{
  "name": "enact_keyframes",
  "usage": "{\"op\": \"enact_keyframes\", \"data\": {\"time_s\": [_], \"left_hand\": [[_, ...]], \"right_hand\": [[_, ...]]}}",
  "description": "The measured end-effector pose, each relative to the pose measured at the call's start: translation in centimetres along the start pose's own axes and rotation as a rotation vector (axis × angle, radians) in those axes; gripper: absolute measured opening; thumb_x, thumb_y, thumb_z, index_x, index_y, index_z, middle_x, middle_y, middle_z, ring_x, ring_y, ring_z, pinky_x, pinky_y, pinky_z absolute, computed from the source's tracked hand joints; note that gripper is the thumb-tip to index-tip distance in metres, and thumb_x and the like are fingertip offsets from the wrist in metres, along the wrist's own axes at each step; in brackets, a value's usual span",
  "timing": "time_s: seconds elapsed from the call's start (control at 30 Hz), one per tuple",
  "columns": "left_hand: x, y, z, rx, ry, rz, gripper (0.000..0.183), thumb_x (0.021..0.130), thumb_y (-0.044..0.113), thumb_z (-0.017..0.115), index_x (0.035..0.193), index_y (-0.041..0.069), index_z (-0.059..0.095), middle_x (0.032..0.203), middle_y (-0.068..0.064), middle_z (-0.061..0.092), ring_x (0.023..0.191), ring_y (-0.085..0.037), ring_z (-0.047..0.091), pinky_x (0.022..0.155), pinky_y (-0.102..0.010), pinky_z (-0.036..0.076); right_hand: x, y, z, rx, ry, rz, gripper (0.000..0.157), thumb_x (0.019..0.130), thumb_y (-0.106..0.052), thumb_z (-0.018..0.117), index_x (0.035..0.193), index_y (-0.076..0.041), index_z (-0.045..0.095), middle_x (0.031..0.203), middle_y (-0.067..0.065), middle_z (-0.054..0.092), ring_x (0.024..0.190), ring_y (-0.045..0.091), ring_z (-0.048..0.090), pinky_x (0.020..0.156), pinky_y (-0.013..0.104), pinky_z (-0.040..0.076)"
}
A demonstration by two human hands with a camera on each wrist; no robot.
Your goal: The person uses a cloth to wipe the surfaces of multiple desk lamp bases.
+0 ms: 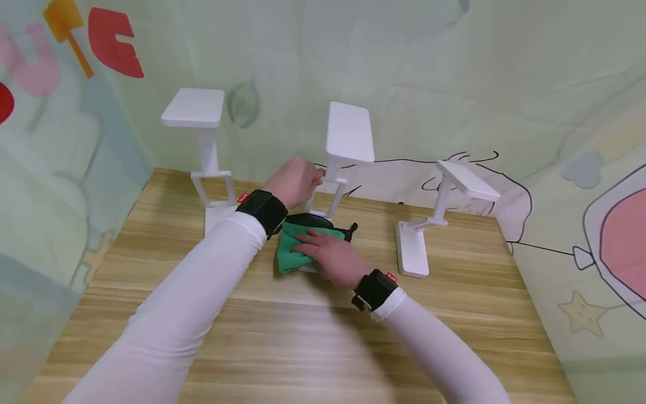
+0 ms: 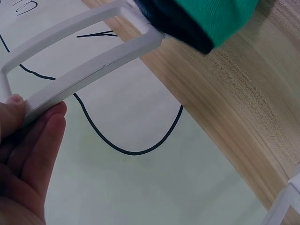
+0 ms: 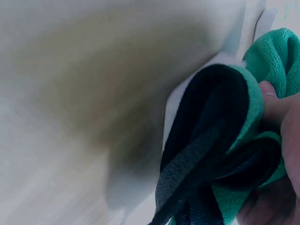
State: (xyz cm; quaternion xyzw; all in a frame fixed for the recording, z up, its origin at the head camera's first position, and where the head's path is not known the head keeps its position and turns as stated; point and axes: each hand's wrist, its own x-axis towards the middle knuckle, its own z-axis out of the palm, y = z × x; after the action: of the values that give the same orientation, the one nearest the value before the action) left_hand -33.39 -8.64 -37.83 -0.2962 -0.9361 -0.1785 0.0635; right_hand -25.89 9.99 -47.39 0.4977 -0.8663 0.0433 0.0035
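Observation:
In the head view, my left hand [image 1: 294, 180] pinches the folding arm of the middle white desk lamp [image 1: 349, 132]. Thumb and fingers close on one end of that frame-shaped arm [image 2: 89, 70] in the left wrist view. Over the lamp's base, my right hand [image 1: 339, 257] holds a green cloth [image 1: 292, 253] with a black underside. The right wrist view shows the cloth [image 3: 255, 101] bunched in folds, a digit pressed into it and the hand curled at its side. Most of the base is hidden under the cloth.
A second white desk lamp [image 1: 194, 109] stands at the left, its base partly behind my left forearm. Another white lamp [image 1: 413, 249] is on the right of the wooden table [image 1: 303, 348]. A printed fabric backdrop [image 1: 419, 73] rises behind the table's back edge.

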Motion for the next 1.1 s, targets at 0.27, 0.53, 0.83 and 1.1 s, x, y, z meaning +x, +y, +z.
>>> {"op": "enact_keyframes", "data": {"time_s": [0.27, 0.53, 0.83, 1.1], "left_hand": [[0.2, 0.4, 0.1, -0.007, -0.001, -0.004, 0.016, 0.102, 0.016, 0.057, 0.104, 0.008, 0.071, 0.081, -0.004, 0.068, 0.069, -0.015, 0.058, 0.064, -0.031, 0.05], [0.1, 0.3, 0.0, 0.021, 0.009, 0.013, 0.016, 0.102, 0.015, 0.056, 0.105, 0.008, 0.07, 0.078, -0.005, 0.066, 0.068, -0.016, 0.057, 0.063, -0.031, 0.049], [-0.1, 0.0, 0.3, 0.008, 0.004, 0.0, 0.017, 0.102, 0.014, 0.056, 0.109, 0.007, 0.07, 0.079, -0.004, 0.066, 0.068, -0.015, 0.057, 0.063, -0.03, 0.049], [-0.3, -0.2, 0.1, 0.016, 0.009, -0.016, 0.014, 0.102, 0.014, 0.057, 0.103, 0.008, 0.07, 0.075, -0.004, 0.064, 0.068, -0.017, 0.056, 0.062, -0.031, 0.047]], "right_hand": [[0.2, 1.7, 0.3, 0.01, 0.039, 0.061, 0.054, 0.088, 0.007, 0.06, 0.135, -0.019, 0.058, 0.147, 0.005, 0.049, 0.136, 0.025, 0.038, 0.109, 0.042, 0.038], [-1.3, 1.6, 0.1, 0.052, 0.056, 0.127, 0.056, 0.086, 0.004, 0.066, 0.136, -0.019, 0.057, 0.149, 0.004, 0.046, 0.137, 0.025, 0.036, 0.108, 0.044, 0.038], [-3.7, 1.1, 0.4, 0.046, 0.043, 0.219, 0.046, 0.095, -0.007, 0.064, 0.138, -0.021, 0.057, 0.149, 0.004, 0.047, 0.137, 0.025, 0.036, 0.103, 0.047, 0.044], [-5.0, -1.0, 0.5, -0.033, 0.05, 0.187, 0.053, 0.091, -0.006, 0.068, 0.139, -0.025, 0.055, 0.149, 0.002, 0.047, 0.136, 0.025, 0.038, 0.098, 0.044, 0.049]]}}
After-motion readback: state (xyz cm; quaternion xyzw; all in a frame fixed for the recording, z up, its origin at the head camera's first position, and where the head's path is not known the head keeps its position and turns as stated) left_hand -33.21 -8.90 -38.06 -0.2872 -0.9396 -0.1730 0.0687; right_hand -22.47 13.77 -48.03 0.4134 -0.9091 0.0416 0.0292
